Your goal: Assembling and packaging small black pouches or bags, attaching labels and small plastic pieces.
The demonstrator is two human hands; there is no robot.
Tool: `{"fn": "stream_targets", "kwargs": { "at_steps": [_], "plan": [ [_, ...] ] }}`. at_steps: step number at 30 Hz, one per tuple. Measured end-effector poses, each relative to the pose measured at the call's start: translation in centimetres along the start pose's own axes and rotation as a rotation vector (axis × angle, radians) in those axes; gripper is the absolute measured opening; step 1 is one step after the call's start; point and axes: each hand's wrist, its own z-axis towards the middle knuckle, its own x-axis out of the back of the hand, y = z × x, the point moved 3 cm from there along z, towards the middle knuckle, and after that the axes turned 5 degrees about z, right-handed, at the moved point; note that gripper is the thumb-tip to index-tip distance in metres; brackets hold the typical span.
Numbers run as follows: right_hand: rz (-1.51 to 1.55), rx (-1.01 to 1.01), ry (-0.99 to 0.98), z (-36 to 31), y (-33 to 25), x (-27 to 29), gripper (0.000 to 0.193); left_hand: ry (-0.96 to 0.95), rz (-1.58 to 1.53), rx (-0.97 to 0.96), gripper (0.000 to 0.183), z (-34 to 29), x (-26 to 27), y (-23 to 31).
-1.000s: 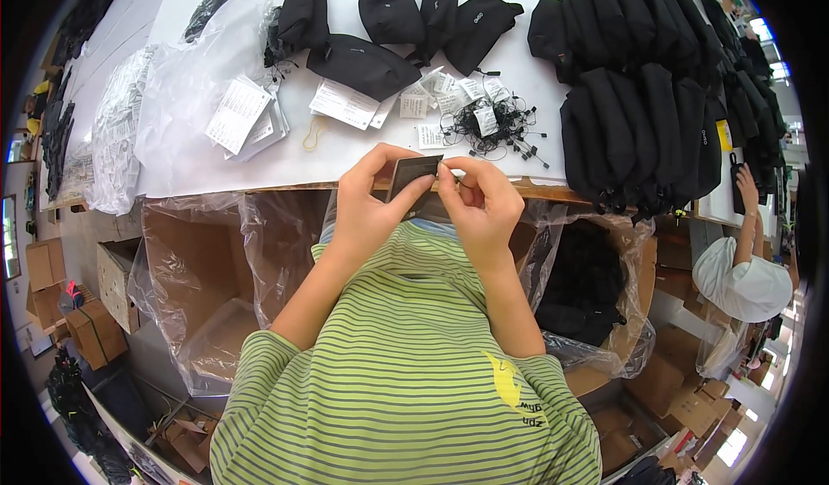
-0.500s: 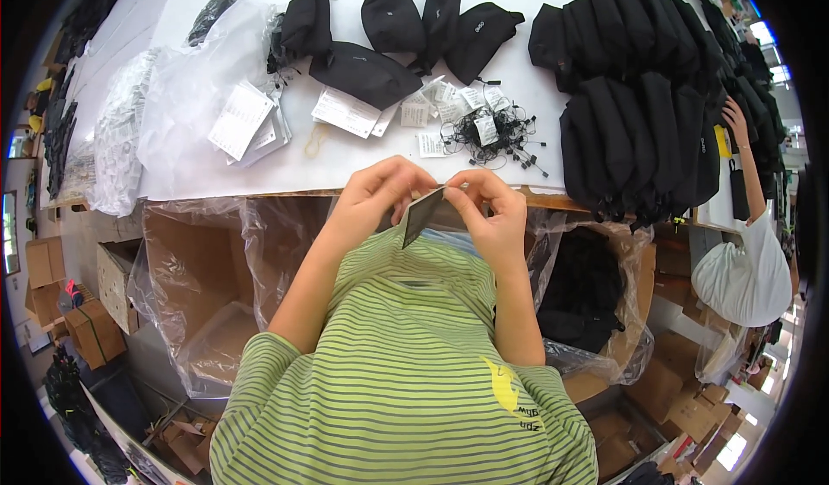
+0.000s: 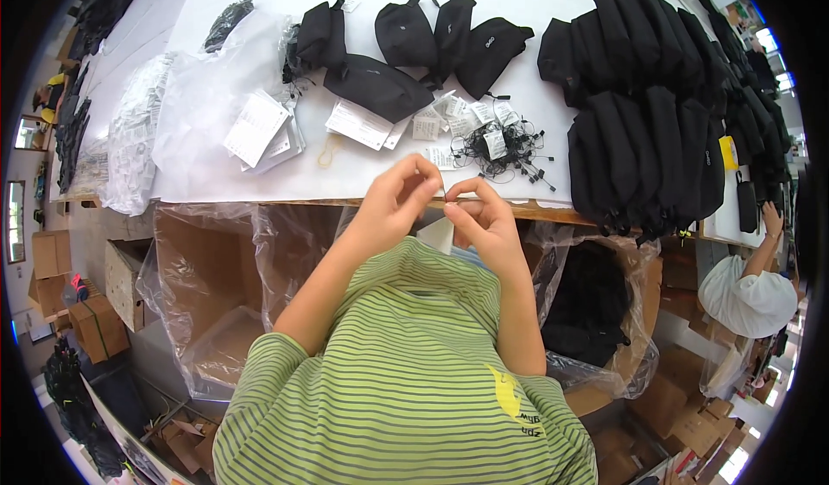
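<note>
Your left hand [image 3: 399, 204] has its thumb and forefinger pinched together at the tips; whatever thin thing lies between them is too small to tell. Your right hand [image 3: 489, 226], fingertips nearly meeting the left's, grasps a pale, flat rectangular card [image 3: 437, 236], which hangs below your pinch, in front of your shirt, just off the counter's near edge.

Closest to you beyond that edge, a tangle of thin black cords with small black ends [image 3: 509, 152] crowds the middle, small white paper tags [image 3: 427, 128] mixed in and beside it. Farther in, you have five loose black fabric pouches [image 3: 384, 88]; the nearest overlaps some white printed cards [image 3: 358, 125]. A thin yellow loop [image 3: 327, 151] lies left of those, then another fanned stack of white cards [image 3: 257, 129] on a translucent plastic sheet [image 3: 194, 96]. Toward the counter's right edge, black pouches packed in two rows [image 3: 622, 139] block off that side.

The white-topped counter [image 3: 319, 187] has a brown near edge. Below it, to your left, stands a cardboard box lined with clear plastic [image 3: 211, 269]; to your right, a similar one holds black fabric pieces [image 3: 587, 299]. A person in a pale shirt [image 3: 747, 299] reaches toward the counter at far right.
</note>
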Motion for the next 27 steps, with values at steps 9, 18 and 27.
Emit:
{"fn": "stream_targets", "kwargs": {
  "at_steps": [9,18,27],
  "plan": [
    [-0.079,0.039,0.041,-0.5,0.1,1.7,0.009,0.771,1.617,-0.49,0.044,11.3,17.8,0.3],
    [-0.071,0.045,0.141,-2.1,0.0,3.1,0.008,0.311,0.518,-0.406,0.028,11.2,12.8,10.9],
    [-0.146,-0.099,0.043,-3.8,1.1,5.1,0.008,0.254,1.202,-0.692,0.043,13.5,3.7,2.1]
  ]
}}
